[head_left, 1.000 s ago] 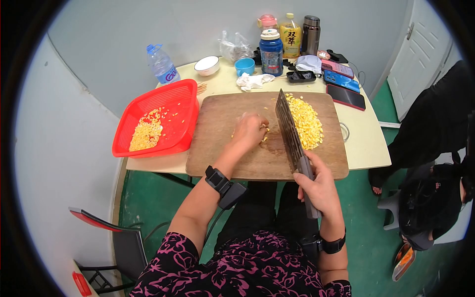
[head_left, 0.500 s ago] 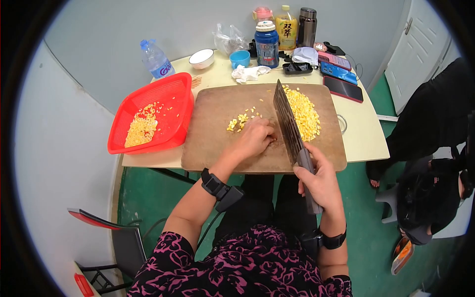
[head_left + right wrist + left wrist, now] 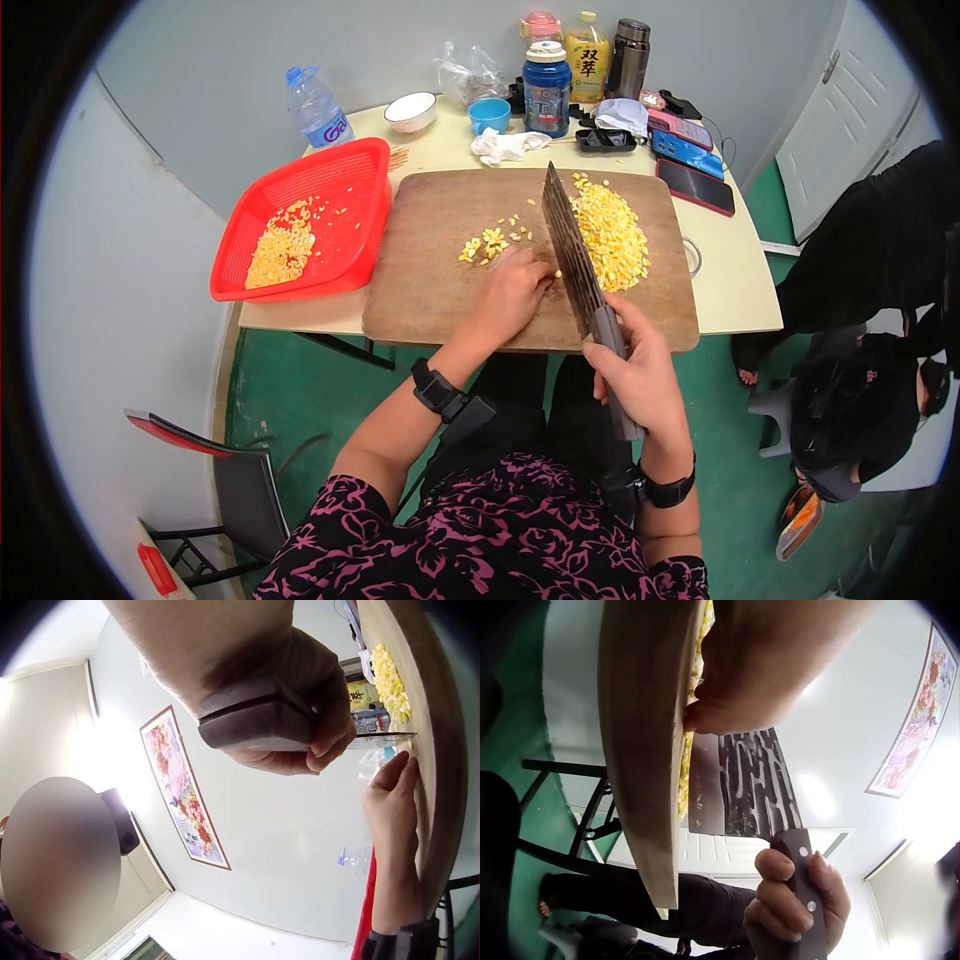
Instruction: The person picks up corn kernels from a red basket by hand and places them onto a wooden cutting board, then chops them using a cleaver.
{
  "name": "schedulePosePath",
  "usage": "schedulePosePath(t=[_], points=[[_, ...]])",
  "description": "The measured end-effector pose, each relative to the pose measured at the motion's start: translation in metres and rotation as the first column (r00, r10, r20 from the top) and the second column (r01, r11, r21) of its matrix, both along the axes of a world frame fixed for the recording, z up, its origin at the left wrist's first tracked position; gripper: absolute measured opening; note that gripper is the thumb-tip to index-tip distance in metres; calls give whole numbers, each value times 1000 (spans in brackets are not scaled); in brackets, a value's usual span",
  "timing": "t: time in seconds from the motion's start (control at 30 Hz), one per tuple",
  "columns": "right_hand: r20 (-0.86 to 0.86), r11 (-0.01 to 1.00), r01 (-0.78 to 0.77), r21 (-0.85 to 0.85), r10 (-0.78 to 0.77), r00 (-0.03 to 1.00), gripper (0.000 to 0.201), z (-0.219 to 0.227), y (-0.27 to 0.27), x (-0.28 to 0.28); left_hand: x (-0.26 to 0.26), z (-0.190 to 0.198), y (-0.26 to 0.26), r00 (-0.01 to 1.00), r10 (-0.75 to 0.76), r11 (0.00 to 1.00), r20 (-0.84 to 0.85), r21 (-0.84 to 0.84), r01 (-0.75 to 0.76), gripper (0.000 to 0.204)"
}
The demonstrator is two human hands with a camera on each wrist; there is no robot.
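Note:
My right hand (image 3: 640, 365) grips the dark handle of a cleaver (image 3: 572, 250), its broad blade standing on edge over the wooden cutting board (image 3: 420, 290). Just left of the blade, my left hand (image 3: 515, 290) is low on the board with fingers bent, a pale corn kernel (image 3: 557, 274) pinched at the fingertips. The right wrist view shows its thumb and finger together beside the blade. Beyond the left hand lie several loose yellow kernels (image 3: 490, 243). A large heap of corn kernels (image 3: 612, 240) sits right of the blade.
A red plastic basket (image 3: 365, 215) holding kernels stands left of the board. Along the back are a white bowl (image 3: 411, 112), a blue cup (image 3: 489, 115), a crumpled tissue (image 3: 508, 148) and bottles. Phones (image 3: 695, 187) lie at the right; another person (image 3: 850, 260) is beyond.
My left hand has drawn back toward me, uncovering the loose kernels at the left, and a kernel now shows at its fingertips. The cleaver has shifted slightly left, closer to that hand.

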State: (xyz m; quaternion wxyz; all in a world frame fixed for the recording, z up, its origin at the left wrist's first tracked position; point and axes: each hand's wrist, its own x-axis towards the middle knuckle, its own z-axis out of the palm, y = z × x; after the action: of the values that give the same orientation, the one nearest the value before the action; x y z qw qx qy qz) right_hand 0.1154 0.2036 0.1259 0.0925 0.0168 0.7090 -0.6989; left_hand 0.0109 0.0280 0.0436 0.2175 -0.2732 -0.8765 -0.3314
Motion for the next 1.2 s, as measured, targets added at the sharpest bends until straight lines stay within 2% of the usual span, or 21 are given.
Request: schedulePosePath(t=[0.17, 0.47, 1.2], points=[[-1, 1000, 6, 21, -6, 1000, 55, 0, -2, 2, -3, 7, 6, 999, 37, 996, 9, -76, -36, 8], [-20, 998, 18, 64, -17, 1000, 55, 0, -6, 0, 2, -2, 11, 994, 104, 992, -35, -67, -106, 7], [-20, 997, 15, 81, -13, 1000, 54, 2, -9, 1, 2, -4, 10, 995, 91, 995, -41, -35, -92, 8]])
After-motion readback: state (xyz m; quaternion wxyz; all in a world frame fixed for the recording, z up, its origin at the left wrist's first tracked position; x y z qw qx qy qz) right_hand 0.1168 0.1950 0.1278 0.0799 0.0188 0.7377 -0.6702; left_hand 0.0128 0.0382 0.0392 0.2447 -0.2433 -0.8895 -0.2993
